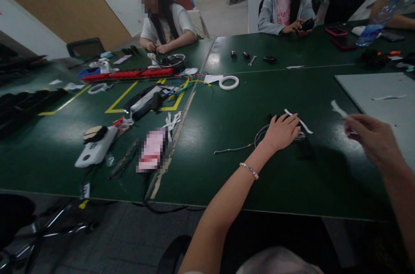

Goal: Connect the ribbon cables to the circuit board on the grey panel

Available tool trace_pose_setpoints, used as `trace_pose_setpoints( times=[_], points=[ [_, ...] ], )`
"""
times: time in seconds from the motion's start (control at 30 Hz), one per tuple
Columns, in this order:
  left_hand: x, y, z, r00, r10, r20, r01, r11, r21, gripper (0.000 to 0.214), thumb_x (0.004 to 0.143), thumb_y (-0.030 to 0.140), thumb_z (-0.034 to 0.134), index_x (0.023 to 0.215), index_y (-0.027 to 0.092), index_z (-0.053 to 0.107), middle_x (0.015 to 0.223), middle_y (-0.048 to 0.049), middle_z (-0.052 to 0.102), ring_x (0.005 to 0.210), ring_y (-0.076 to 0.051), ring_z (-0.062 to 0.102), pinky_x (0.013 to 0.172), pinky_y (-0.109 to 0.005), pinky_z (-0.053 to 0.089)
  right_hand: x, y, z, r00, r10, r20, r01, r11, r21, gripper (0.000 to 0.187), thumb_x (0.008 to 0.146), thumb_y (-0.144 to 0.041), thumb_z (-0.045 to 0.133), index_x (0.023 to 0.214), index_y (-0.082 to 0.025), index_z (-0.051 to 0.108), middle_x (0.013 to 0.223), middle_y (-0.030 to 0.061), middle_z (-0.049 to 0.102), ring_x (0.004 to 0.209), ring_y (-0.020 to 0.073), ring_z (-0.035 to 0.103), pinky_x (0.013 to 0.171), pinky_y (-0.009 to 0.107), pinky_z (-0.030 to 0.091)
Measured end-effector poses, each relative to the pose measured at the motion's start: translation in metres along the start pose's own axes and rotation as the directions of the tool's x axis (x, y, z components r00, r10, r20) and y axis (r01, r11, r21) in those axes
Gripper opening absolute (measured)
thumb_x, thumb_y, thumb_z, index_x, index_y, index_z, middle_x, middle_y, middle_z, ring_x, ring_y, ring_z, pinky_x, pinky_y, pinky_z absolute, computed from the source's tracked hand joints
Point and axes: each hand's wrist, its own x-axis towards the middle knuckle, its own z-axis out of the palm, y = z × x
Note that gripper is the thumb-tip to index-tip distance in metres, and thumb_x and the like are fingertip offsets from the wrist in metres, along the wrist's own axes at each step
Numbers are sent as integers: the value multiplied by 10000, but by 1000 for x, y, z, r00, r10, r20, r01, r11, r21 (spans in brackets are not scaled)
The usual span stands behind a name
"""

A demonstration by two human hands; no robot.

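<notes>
My left hand (pixel 281 131) lies palm down on the green table (pixel 227 166), fingers together, pressing a coiled dark cable (pixel 259 138) and a small black part (pixel 304 146). A white strip of tape (pixel 300 121) sits under its fingertips. My right hand (pixel 372 138) hovers at the right, fingers pinched on a second white strip (pixel 337 109) that sticks up to the left. A thin wire end (pixel 231 149) trails left from the coil.
A white tape roll (pixel 228 82) lies mid-table. A grey sheet (pixel 379 97) covers the right side. Red power strips (pixel 126 74), cables and a white device (pixel 95 146) clutter the left. Two people sit across the table; one holds a phone (pixel 306 23). A bottle (pixel 378 21) stands far right.
</notes>
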Motion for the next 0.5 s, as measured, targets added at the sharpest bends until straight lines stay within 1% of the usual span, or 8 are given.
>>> trace_pose_setpoints(
  times=[0.03, 0.07, 0.13, 0.2, 0.23, 0.27, 0.37, 0.5],
  points=[
    [0, 0, 0, 1000, -3, -2, 3, 1000, 10, 518, 1007, 410, 122, 1430, 232, 361, 1530, -6, 320, 1407, -221, 276, 1136, -492, 267, -11, -11, 19, 993, -7, 119, 3, 999, 35, 332, 736, -472, 695, 918, -197, 657, 774, 66, 614, 622, 112, 547, 570, 236, 469],
    [0, 0, 1, 1000, -1, -4, 1, 1000, 22, 509, 1007, 403, 133, 1431, 230, 355, 1530, -13, 319, 1404, -224, 281, 1130, -496, 272, -21, -20, 37, 967, -7, 253, -3, 999, 40, 330, 743, -482, 685, 899, -191, 662, 758, 52, 609, 624, 108, 540, 558, 224, 452],
    [1, -1, 4, 1000, 15, 2, -15, 999, 52, 484, 1007, 385, 179, 1431, 228, 352, 1537, -24, 304, 1398, -228, 291, 1119, -496, 283, -39, -34, 68, 881, 3, 473, -1, 1000, -5, 337, 753, -501, 665, 858, -181, 662, 715, 32, 601, 606, 106, 533, 535, 213, 429],
    [3, -2, 7, 999, 35, 20, -37, 996, 80, 469, 1002, 375, 228, 1428, 228, 358, 1546, -27, 282, 1392, -231, 298, 1113, -488, 294, -49, -40, 90, 798, 39, 601, 11, 997, -79, 337, 775, -503, 632, 831, -172, 662, 721, 32, 618, 586, 107, 545, 515, 213, 420],
    [4, -3, 8, 999, 41, 26, -43, 995, 86, 468, 1001, 375, 238, 1427, 226, 360, 1549, -28, 278, 1390, -231, 302, 1111, -482, 298, -52, -42, 98, 778, 50, 626, 28, 993, -114, 340, 783, -504, 618, 824, -170, 663, 720, 32, 626, 580, 110, 556, 521, 219, 429],
    [4, -4, 10, 999, 40, 30, -43, 995, 86, 472, 1001, 379, 235, 1428, 223, 359, 1548, -30, 279, 1387, -231, 305, 1110, -477, 303, -52, -42, 103, 771, 63, 634, 48, 987, -156, 346, 788, -509, 608, 813, -169, 665, 711, 31, 632, 572, 114, 565, 530, 226, 440],
    [5, -6, 11, 999, 37, 30, -39, 997, 73, 481, 1003, 386, 213, 1434, 222, 348, 1541, -33, 296, 1389, -228, 298, 1109, -470, 301, -50, -42, 110, 810, 91, 579, 128, 936, -327, 410, 794, -568, 579, 695, -176, 646, 625, 23, 623, 522, 121, 573, 550, 247, 462],
    [5, -6, 10, 1000, 19, 24, -21, 998, 66, 474, 997, 384, 241, 1432, 231, 352, 1537, -30, 307, 1391, -228, 292, 1113, -468, 283, -51, -46, 110, 855, 70, 513, 261, 798, -543, 542, 828, -638, 493, 536, -189, 575, 542, 23, 593, 458, 119, 550, 533, 264, 445]
  ],
)
